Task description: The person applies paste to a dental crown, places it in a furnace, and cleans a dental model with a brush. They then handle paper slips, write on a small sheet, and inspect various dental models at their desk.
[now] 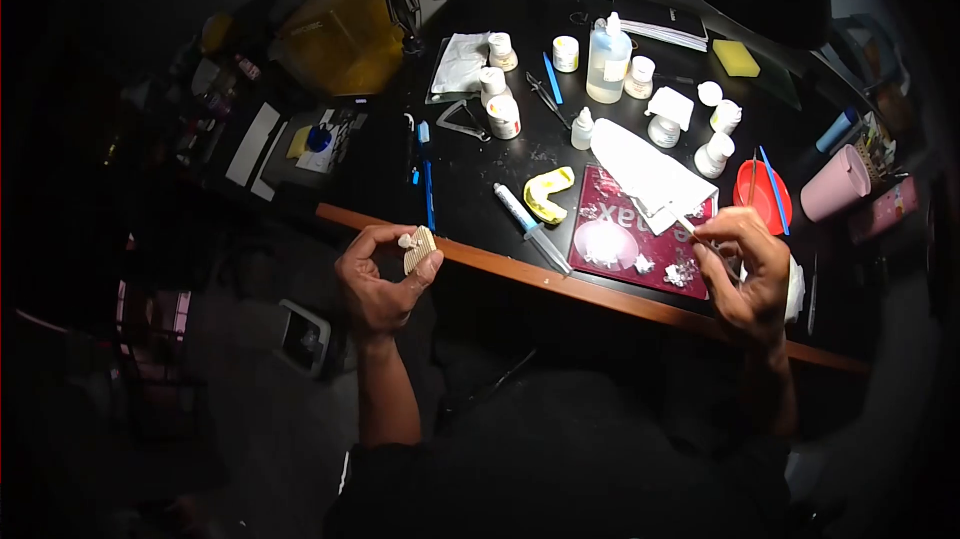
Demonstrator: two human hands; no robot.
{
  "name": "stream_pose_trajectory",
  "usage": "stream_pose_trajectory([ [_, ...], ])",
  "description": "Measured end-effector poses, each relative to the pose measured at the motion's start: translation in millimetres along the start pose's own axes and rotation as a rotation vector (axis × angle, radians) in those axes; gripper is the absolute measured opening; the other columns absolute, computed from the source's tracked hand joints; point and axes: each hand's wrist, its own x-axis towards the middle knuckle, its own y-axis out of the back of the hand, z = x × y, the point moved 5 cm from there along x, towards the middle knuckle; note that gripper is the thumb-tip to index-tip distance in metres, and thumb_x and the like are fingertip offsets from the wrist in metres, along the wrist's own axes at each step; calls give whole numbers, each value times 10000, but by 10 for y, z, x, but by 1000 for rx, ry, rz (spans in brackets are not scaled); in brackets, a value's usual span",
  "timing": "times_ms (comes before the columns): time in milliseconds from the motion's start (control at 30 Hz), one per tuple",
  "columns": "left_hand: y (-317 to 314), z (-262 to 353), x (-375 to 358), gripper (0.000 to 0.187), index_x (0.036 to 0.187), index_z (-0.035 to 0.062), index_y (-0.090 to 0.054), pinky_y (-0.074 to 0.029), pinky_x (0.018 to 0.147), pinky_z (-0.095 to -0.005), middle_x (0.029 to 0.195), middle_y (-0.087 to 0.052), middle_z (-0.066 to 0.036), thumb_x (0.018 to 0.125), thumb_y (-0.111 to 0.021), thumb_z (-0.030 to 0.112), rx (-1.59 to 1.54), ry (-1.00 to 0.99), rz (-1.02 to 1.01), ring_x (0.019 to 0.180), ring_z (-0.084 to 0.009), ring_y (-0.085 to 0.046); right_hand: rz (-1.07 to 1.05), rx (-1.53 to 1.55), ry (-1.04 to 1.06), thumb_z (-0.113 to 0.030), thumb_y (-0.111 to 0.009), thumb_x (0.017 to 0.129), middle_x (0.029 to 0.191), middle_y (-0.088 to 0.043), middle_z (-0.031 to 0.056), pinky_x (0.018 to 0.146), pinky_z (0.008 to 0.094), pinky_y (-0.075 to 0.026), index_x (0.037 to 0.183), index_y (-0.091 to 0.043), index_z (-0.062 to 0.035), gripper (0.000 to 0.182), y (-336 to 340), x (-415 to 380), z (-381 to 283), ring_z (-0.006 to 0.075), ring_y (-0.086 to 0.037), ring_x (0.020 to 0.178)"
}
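Note:
Near the table's front edge, my left hand pinches a small ridged beige block between thumb and fingers. A little whitish piece, shaped like a tooth crown, sits by the block's upper edge. My right hand is closed on a thin brush-like tool, its pale tip pointing at the white tissue. Beneath lies a dark red plate with lettering and several white powder heaps. Most of the tool's handle is hidden by my fingers.
A yellow dental cast and a syringe lie left of the plate. Behind stand several white jars and a large liquid bottle. At right are a red dish and a pink cup. A wooden edge borders the table.

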Motion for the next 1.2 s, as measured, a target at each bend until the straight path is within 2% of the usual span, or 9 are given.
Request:
stream_pose_trajectory([
  [233, 324, -440, 338, 335, 1006, -3, -721, -571, 785, -286, 931, -722, -95, 761, -895, 145, 82, -12, 1, 831, -153, -704, 26, -252, 245, -93, -782, 858, 812, -716, 61, 621, 307, -524, 939, -679, -56, 136, -961, 1343, -132, 180, -690, 709],
  [333, 358, -596, 542, 337, 999, 3, -726, -573, 756, -285, 929, -715, -91, 744, -899, 139, 80, -74, -6, 814, -153, -703, -167, -226, 14, -102, -767, 834, 900, -774, 80, 794, 354, -572, 982, -711, -63, 163, -1637, 2135, 41, 266, -754, 853],
  [400, 356, -624, 720, 357, 991, 5, -728, -552, 700, -276, 925, -711, -90, 701, -905, 116, 91, -152, 16, 769, -146, -685, -242, -170, 111, -99, -763, 835, 1015, -780, 142, 893, 369, -580, 987, -712, -24, 177, -2103, 2581, 301, 277, -760, 1006],
  [600, 401, -778, 1211, 385, 979, 11, -731, -549, 670, -272, 913, -712, -81, 643, -910, 66, 47, -146, 79, 731, -133, -669, -460, -211, -32, -84, -730, 860, 1015, -774, 161, 864, 391, -603, 1047, -714, -33, 194, -3077, 3218, 589, 299, -754, 997],
  [733, 601, -668, 1419, 398, 987, 18, -726, -559, 679, -279, 935, -717, -90, 642, -913, 80, 43, -88, 123, 742, -145, -680, -590, -516, 204, -146, -708, 888, 958, -743, 196, 862, 469, -576, 1037, -759, -116, 160, -3399, 3177, 797, 420, -709, 889],
  [900, 1001, -355, 1501, 408, 1000, 25, -738, -571, 665, -280, 960, -706, -84, 657, -934, 125, 161, -17, 184, 763, -159, -699, -789, -836, 102, -142, -734, 835, 870, -747, 191, 827, 465, -582, 929, -746, -55, 129, -3500, 3178, 708, 383, -733, 862],
  [1100, 1466, 156, 1420, 374, 964, 31, -746, -564, 662, -279, 908, -720, -81, 665, -932, 158, 243, 43, 261, 720, -147, -682, -580, -443, 125, -169, -790, 826, 892, -756, 169, 768, 431, -585, 1027, -764, -80, 221, -3225, 3256, -53, 361, -739, 834],
  [1167, 1752, 434, 1361, 357, 955, 34, -744, -559, 671, -283, 895, -724, -86, 673, -926, 155, 310, 88, 328, 710, -151, -683, -643, -85, 129, -126, -771, 875, 879, -765, 124, 698, 384, -570, 1016, -777, -49, 161, -3218, 3203, -719, 257, -745, 802],
  [1200, 1836, 481, 1309, 367, 964, 34, -747, -557, 675, -285, 894, -723, -87, 671, -928, 160, 311, 92, 369, 712, -153, -688, -773, 68, -164, -94, -738, 930, 909, -788, 73, 727, 281, -538, 991, -776, -17, 105, -3255, 3139, -1004, 117, -709, 810],
])
